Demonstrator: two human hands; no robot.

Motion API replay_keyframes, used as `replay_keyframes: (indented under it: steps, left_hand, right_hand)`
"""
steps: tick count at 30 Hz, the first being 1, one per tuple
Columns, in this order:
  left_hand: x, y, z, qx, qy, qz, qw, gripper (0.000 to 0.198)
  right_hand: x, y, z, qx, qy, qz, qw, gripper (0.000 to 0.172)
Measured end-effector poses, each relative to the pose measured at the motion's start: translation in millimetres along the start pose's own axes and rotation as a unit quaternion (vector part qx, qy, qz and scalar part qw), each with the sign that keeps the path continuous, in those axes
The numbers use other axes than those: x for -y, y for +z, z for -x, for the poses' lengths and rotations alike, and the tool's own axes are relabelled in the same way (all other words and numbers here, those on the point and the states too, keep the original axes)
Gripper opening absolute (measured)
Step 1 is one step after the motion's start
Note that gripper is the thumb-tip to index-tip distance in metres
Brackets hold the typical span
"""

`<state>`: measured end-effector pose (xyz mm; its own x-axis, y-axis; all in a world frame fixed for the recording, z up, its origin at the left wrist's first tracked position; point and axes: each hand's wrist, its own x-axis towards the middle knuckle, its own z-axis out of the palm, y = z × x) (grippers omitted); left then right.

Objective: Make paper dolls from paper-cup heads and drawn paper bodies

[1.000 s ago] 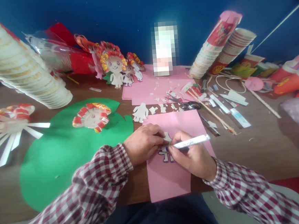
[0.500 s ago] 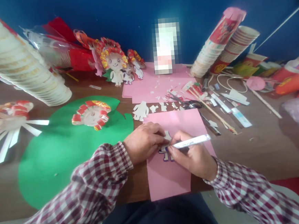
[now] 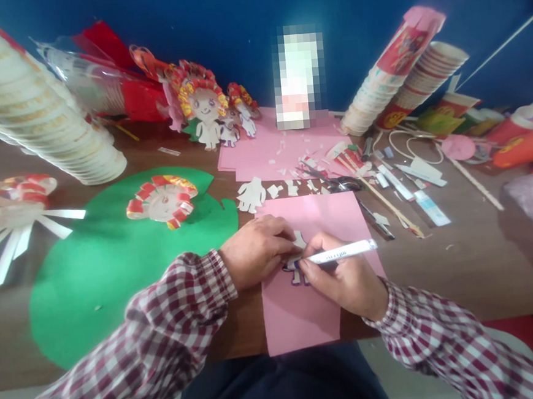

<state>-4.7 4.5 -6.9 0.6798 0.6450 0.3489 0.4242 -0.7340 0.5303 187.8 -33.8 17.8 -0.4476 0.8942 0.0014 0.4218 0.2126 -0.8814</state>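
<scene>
My right hand (image 3: 346, 276) is closed round a white marker pen (image 3: 342, 252), its tip low over a small white paper figure cutout (image 3: 296, 277). Dark purple lines run along the edges of the figure's legs. My left hand (image 3: 259, 249) has its fingers curled and pressed onto the figure from the left, hiding part of it. Under both lies a pink sheet of paper (image 3: 304, 325). Just beyond my left hand is another plain white paper figure (image 3: 251, 196). To the left, a head cutout with red and yellow paper curls (image 3: 165, 201) rests on a green paper shape (image 3: 117, 297).
Tall stacks of paper cups lean at the left (image 3: 47, 106) and right (image 3: 377, 86). Finished paper dolls (image 3: 205, 115) stand at the back beside a blurred bright screen (image 3: 300, 77). Scissors (image 3: 341, 184), paper scraps and wooden sticks (image 3: 387, 205) lie beyond the pink sheet.
The view has shifted slightly. Both hands stay in nearly the same place, with the marker pen still against the paper figure and tilted almost as before.
</scene>
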Motion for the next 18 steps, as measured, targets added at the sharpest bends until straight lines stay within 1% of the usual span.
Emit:
replay_keyframes:
  steps: [7, 18]
  left_hand:
    - [-0.8, -0.5, -0.3, 0.006, -0.007, 0.0, 1.0, 0.023]
    - [-0.7, -1.2, 0.1, 0.004, -0.002, 0.008, 1.0, 0.022]
  right_hand:
    - [-0.4, -1.4, -0.4, 0.0, -0.013, 0.017, 1.0, 0.007]
    - [-0.4, -0.8, -0.7, 0.004, -0.009, 0.0, 1.0, 0.008]
